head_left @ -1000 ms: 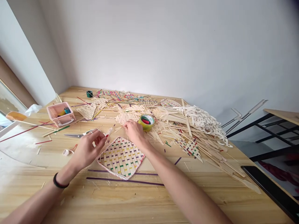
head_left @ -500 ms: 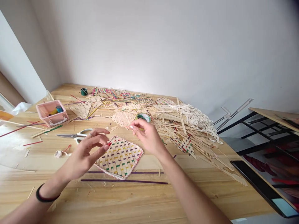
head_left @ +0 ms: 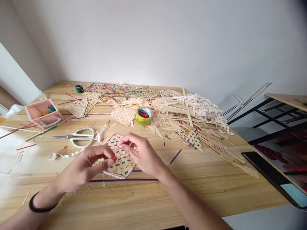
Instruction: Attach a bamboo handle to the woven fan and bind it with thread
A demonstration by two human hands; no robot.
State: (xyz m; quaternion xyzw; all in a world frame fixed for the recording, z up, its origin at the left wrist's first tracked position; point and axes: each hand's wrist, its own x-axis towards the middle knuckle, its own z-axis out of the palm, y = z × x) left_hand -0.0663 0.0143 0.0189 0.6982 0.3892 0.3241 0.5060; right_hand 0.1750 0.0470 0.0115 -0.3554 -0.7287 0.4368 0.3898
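Note:
My left hand [head_left: 83, 164] is closed in a pinch on a small bundle of red thread [head_left: 114, 158], held over a diamond-shaped woven mat [head_left: 123, 164]. The mat is pale with yellow, green and purple bits, and its edge is bound in white and red. Over the mat's right side, my right hand [head_left: 142, 155] is closed with thumb and forefinger pressed together. What it pinches is too fine to make out. Both hands cover parts of the mat. Purple strips [head_left: 124, 180] lie on the table along its near side.
White-handled scissors [head_left: 82, 137] and a coil of white ribbon [head_left: 54, 155] lie left. A pink box [head_left: 44, 113] stands behind them. A tape roll [head_left: 144, 115] sits beyond the mat, near heaped pale strips [head_left: 177, 110]. A phone [head_left: 271, 175] lies at the right edge.
My right hand has come down and nearer to my left hand, over the mat. My left hand has lowered slightly, its fingers closing up. The tape roll shows fully now, and the view has shifted.

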